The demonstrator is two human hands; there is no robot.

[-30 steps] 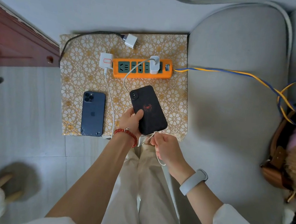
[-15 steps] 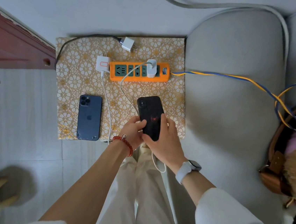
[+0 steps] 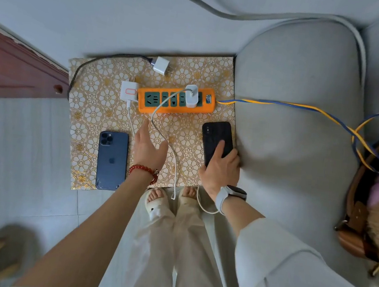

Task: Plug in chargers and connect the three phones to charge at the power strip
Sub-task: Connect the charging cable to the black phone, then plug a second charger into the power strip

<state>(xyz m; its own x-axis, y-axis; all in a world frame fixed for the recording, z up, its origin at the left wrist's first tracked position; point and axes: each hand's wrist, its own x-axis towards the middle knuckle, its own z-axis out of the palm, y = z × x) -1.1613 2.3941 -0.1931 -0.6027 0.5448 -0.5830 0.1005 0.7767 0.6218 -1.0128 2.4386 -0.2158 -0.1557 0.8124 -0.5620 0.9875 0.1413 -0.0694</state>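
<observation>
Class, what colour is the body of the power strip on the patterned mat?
Orange, with dark green socket panels; the power strip shows best in the head view.

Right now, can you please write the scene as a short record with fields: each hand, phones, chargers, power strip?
left hand: open, reaching over the mat toward the white cables
right hand: holding black phone at the mat's right edge
blue phone: face down on mat, no cable visibly attached
power strip: orange, one white charger plugged in
unplugged chargers: one at the strip's left end, one behind it
</observation>
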